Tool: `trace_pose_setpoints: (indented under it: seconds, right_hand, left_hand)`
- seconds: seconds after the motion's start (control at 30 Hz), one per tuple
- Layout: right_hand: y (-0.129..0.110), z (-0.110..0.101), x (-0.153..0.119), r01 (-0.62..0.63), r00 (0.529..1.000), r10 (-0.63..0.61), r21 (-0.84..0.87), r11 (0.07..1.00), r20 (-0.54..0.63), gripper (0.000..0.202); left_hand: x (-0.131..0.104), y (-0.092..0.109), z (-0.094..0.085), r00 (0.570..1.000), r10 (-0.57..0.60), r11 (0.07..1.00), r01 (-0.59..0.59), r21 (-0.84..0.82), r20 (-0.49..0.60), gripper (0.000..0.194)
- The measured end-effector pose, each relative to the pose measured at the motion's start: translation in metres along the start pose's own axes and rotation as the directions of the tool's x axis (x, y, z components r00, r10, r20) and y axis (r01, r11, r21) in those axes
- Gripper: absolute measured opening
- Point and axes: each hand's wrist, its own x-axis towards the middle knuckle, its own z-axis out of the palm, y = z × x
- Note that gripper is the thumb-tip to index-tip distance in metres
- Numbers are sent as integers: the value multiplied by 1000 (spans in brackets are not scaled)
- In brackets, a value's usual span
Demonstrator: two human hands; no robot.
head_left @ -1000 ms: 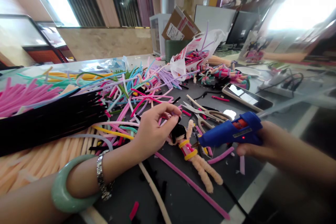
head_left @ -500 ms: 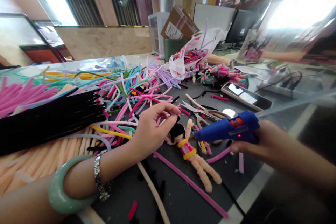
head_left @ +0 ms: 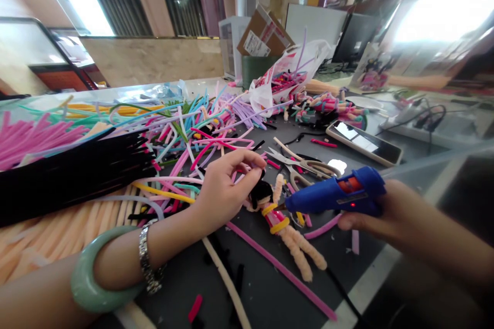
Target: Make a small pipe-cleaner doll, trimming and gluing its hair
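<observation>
My right hand (head_left: pixel 386 211) is closed round the grip of a blue hot glue gun (head_left: pixel 335 194), a red light glowing on its side. Its nozzle points left, at the yellow upper band on a pipe-cleaner doll (head_left: pixel 278 222). The doll has black hair, a pink top with yellow bands, and peach limbs; it lies slanting on the dark table. My left hand (head_left: pixel 227 187), wrist in a green bangle and a metal bracelet, pinches by the thumb and fingertips at the top of the doll's black hair. The fingers hide part of the head.
Scissors (head_left: pixel 304 167) and a phone (head_left: pixel 365 143) lie behind the glue gun. Bundles of black pipe cleaners (head_left: pixel 73 177), peach ones (head_left: pixel 65 241) and a mixed heap fill the left. A pink stem (head_left: pixel 281 272) lies in front. Someone's arm (head_left: pixel 419 81) reaches in at far right.
The glue gun has shifted slightly, bringing its nozzle tip to the doll's upper yellow band. My left hand and the doll have stayed in place.
</observation>
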Motion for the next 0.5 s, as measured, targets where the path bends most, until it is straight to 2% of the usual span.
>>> trace_pose_setpoints:
  seconds: [0.13,0.5]
  right_hand:
    - [5,0,1,41,998,-39,-41,998,52,52]
    - [0,-2,-4,-12,1000,13,-30,999,24,56]
  left_hand:
    - [0,-1,0,1000,1,1000,-1,0,1,10]
    - [0,0,0,1000,1,1000,-1,-12,3,10]
